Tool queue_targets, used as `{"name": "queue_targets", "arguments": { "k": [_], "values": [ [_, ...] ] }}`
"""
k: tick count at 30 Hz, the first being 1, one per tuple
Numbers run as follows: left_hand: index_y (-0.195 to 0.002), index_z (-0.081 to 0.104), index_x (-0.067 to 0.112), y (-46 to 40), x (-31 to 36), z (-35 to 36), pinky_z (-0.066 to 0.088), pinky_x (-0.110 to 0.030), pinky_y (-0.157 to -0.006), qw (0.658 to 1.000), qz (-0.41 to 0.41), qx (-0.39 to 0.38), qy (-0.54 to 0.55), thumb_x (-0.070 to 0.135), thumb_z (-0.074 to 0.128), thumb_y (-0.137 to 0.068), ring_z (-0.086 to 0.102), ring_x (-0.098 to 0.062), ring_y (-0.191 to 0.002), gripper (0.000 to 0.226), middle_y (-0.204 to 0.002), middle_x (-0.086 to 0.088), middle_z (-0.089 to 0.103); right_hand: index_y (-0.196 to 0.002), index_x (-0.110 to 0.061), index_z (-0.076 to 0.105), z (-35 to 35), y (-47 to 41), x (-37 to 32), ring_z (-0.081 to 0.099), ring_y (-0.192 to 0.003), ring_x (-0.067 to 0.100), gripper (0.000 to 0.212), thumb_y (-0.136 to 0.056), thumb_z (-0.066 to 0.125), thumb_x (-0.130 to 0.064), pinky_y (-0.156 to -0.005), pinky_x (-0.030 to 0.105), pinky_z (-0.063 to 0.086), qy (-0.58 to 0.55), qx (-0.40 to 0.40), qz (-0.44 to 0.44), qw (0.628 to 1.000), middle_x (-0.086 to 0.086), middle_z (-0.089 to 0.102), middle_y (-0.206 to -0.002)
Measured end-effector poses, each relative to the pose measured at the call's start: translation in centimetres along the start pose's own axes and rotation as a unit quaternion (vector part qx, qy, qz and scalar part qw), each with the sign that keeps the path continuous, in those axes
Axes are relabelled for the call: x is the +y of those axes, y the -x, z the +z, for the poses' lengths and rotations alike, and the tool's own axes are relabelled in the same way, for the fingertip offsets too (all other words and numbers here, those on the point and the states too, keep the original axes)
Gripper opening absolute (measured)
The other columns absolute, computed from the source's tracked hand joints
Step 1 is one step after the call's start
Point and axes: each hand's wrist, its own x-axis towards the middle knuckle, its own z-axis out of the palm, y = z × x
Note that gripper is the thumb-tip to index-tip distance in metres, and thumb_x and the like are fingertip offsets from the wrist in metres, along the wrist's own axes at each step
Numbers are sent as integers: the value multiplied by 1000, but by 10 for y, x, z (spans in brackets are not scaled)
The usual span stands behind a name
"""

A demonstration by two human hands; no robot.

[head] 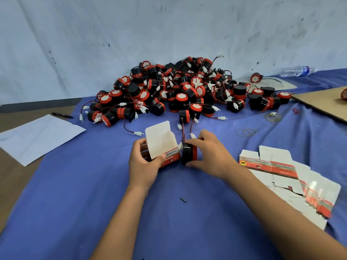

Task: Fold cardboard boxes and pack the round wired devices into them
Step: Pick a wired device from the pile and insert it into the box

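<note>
The left hand (pixel 144 162) holds one folded box (pixel 163 145) with its lid up. Right beside the box, the right hand (pixel 206 152) grips a round black and red device (pixel 188 153), not in yet. Behind the box, a big pile of devices (pixel 180 89) waits. Flat boxes (pixel 277 166) lie to its right.
</note>
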Motion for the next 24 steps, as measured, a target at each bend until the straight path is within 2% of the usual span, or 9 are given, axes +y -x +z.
{"name": "queue_targets", "arguments": {
  "k": [2,4,8,10,11,13,16,18,24],
  "values": [
    [-109,58,37,-3,1,-4,54,-14,-68,1000,-13,-10,15,-2,84,-78,67,4,-98,56,-114,15,69,-124,-18,66,1,6,1,43,-119,19,52,-81,82,-43,-101,29,40,-48,88,-38,994,0,50,-124],
    [-110,59,36,-6,1,-7,54,-14,-68,999,-24,-32,18,-2,85,-77,67,3,-98,57,-116,12,68,-117,-16,65,-4,8,-9,55,-117,14,40,-88,71,-43,-101,28,42,-276,169,-5,946,-3,62,-121],
    [-113,59,34,-6,2,-9,57,-19,-71,995,-25,-94,2,4,91,-68,69,0,-99,64,-110,14,72,-112,1,56,-32,-3,-38,69,-76,29,47,-95,50,-42,-78,37,59,-670,156,54,723,16,68,-86],
    [-113,60,34,-5,2,-10,57,-18,-72,993,-21,-116,-6,7,91,-64,70,0,-97,64,-108,18,73,-107,-5,53,-44,-10,-52,50,-49,22,49,-93,48,-52,-50,32,52,-708,83,80,697,15,60,-75],
    [-114,60,33,-5,2,-9,57,-18,-72,992,-20,-124,-10,4,92,-66,71,0,-96,65,-107,19,74,-106,-8,51,-47,-13,-59,40,-45,16,51,-91,52,-57,-43,24,41,-687,42,87,721,11,58,-74],
    [-113,63,31,-5,3,-8,55,-15,-70,990,-10,-136,-26,-3,90,-70,71,2,-92,62,-104,20,75,-110,-14,53,-45,-18,-72,41,-48,10,50,-89,63,-58,-42,21,35,-538,-22,62,840,1,58,-76],
    [-104,68,34,-3,7,-4,54,-14,-65,989,-3,-135,-56,-5,88,-70,71,4,-87,56,-97,23,76,-119,-29,54,-31,-21,-87,57,-96,12,40,-89,73,-47,-78,28,52,-169,-101,-8,980,-6,59,-111],
    [-106,70,29,-3,6,-5,58,-19,-64,990,-19,-138,-16,-11,87,-69,73,-4,-87,57,-98,14,78,-131,-26,48,-24,-20,-88,50,-113,24,49,-90,74,-33,-88,34,48,-54,-136,2,989,2,47,-130],
    [-123,67,23,0,10,-3,62,-31,-80,983,-35,-177,37,16,95,-61,74,-15,-103,68,-113,4,77,-121,-14,50,-24,-14,-84,42,-105,25,41,-86,72,-20,-67,29,31,155,-65,48,985,7,42,-119]
  ]
}}
